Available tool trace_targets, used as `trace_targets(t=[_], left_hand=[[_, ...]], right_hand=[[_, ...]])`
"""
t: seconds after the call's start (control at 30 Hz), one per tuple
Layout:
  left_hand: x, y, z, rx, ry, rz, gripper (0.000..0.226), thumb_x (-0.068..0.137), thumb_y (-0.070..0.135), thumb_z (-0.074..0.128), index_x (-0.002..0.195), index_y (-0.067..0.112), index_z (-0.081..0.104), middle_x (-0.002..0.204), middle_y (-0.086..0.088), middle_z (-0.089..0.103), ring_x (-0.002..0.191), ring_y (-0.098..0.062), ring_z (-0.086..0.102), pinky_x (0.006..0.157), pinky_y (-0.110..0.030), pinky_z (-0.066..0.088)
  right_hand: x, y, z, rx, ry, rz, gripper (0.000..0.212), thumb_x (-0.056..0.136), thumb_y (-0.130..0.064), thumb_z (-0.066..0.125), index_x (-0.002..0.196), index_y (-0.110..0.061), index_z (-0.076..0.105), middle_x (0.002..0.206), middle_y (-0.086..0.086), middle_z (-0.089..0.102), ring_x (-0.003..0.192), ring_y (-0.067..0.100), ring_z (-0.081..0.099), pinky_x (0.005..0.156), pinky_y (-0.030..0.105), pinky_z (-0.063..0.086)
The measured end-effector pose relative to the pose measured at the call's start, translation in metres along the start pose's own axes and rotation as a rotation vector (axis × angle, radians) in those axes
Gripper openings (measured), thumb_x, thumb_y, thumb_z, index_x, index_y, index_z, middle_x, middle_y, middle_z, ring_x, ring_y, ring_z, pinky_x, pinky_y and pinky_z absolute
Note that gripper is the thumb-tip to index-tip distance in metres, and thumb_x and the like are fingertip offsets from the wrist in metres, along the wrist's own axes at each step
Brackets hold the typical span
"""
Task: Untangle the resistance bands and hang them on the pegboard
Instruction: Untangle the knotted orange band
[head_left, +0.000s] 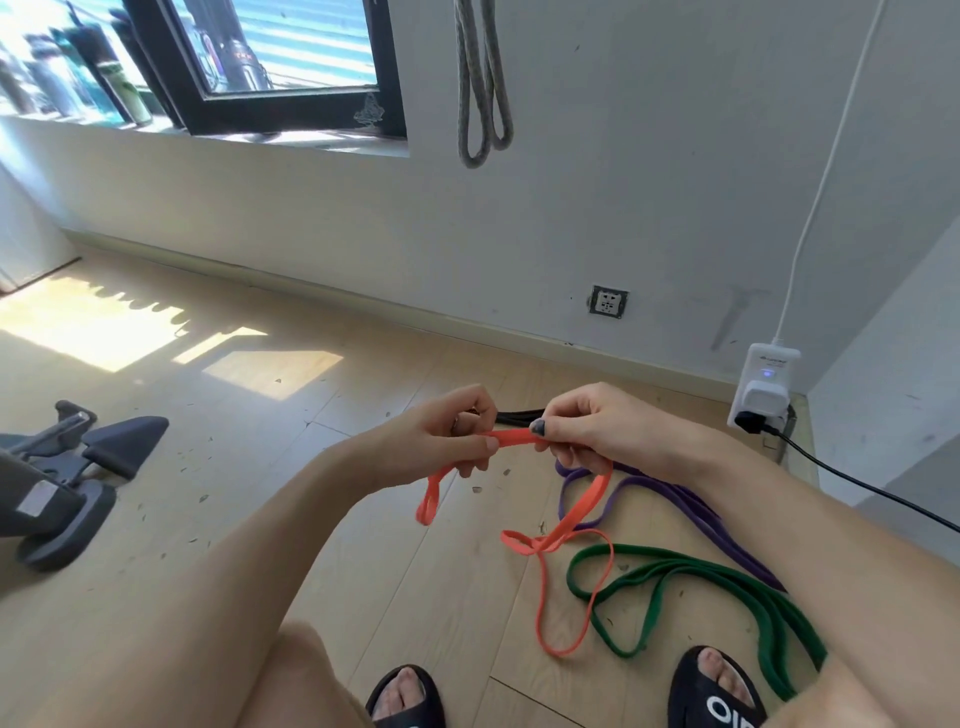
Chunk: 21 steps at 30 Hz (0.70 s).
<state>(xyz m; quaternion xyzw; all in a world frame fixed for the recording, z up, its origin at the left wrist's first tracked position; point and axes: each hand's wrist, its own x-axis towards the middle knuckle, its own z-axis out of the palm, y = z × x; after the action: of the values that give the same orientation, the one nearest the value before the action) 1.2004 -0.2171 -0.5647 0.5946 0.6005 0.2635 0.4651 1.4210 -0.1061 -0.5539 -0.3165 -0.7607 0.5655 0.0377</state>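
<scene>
- Fingers (470, 415) of the left hand (447, 436) curled in, thumb and fingertips pinching the orange band (511, 435); the right hand (582, 426) pinches the same band just beside it, thumb on top, other fingers curled under. A short flat stretch of band runs taut between the two hands, roughly level, left to right.
- Far left: dark base of a piece of exercise gear (62, 488) stands on the floor, partly cut off by the frame edge.
- Floor (270, 467): pale wood planks, small bits of debris scattered over them, bright patches of sunlight at the left.
- Upper left: a black-framed window (291, 98) set in the white wall (623, 208); bottles line the sill, blurred.
- From the left hand a short orange loop hangs down. From the right hand the band drops to the floor, crosses over itself, and ends in a long loop pointing toward the person's feet.
- Above the hands, a grey rope (483, 104) hangs down the wall in two loops.
- A black band (519, 415) shows behind the hands, mostly hidden.
- Right of centre: a purple band (691, 509) lies on the floor, long axis running diagonally down to the right; part passes under the right forearm.
- Green band (727, 582) lies nearer the feet, same diagonal; the orange loop overlaps its left end.
- Black sandals (711, 696) at the bottom edge.
- Right wall: a socket (608, 301), then a white plug adapter (763, 384) with a lit blue light, white cord going up, black cord going right.
</scene>
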Motion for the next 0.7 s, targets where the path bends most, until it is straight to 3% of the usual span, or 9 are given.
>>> trace_targets(t=[0.07,0.2,0.37,0.53,0.7], left_hand=[[-0.0017,-0.0002,-0.0011,-0.007,-0.001,0.003,0.012,0.103,0.019,0.058,0.104,0.009,0.052,0.092,-0.017,0.068,0.079,-0.014,0.063,0.078,-0.027,0.057],[-0.0061,-0.0003,-0.0066,-0.058,0.020,-0.006,0.011,0.106,0.017,0.050,0.105,0.008,0.056,0.096,-0.004,0.075,0.082,-0.015,0.065,0.079,-0.026,0.057],[-0.0040,0.0014,-0.0063,0.016,0.017,-0.006,0.006,0.105,0.014,0.053,0.106,0.009,0.056,0.097,-0.002,0.077,0.083,-0.019,0.070,0.084,-0.032,0.060],[-0.0022,0.0000,-0.0049,0.060,0.008,0.003,0.011,0.099,0.009,0.062,0.109,0.011,0.059,0.098,-0.002,0.078,0.086,-0.023,0.072,0.084,-0.035,0.060],[0.0004,-0.0009,-0.0031,0.134,0.035,0.029,0.010,0.098,0.008,0.064,0.106,0.013,0.063,0.091,-0.001,0.077,0.087,-0.021,0.074,0.088,-0.043,0.061]], right_hand=[[-0.0001,0.0011,-0.0020,0.017,0.009,-0.001,0.033,0.103,-0.025,0.061,0.091,0.005,0.068,0.065,0.005,0.059,0.050,0.016,0.040,0.046,0.025,0.031],[-0.0003,0.0032,-0.0071,0.048,0.014,0.013,0.029,0.103,-0.025,0.062,0.087,-0.002,0.070,0.066,0.006,0.059,0.050,0.016,0.036,0.046,0.026,0.027],[-0.0012,0.0034,-0.0071,0.057,0.003,0.017,0.028,0.103,-0.024,0.061,0.084,-0.006,0.070,0.068,0.007,0.060,0.051,0.016,0.037,0.046,0.026,0.030],[-0.0013,0.0031,-0.0062,0.053,0.023,0.037,0.032,0.103,-0.023,0.061,0.094,0.007,0.068,0.065,0.006,0.055,0.047,0.014,0.034,0.042,0.024,0.028],[-0.0002,0.0021,-0.0048,0.033,0.029,0.066,0.029,0.102,-0.021,0.061,0.096,0.006,0.069,0.058,-0.001,0.050,0.045,0.012,0.028,0.042,0.025,0.022]])
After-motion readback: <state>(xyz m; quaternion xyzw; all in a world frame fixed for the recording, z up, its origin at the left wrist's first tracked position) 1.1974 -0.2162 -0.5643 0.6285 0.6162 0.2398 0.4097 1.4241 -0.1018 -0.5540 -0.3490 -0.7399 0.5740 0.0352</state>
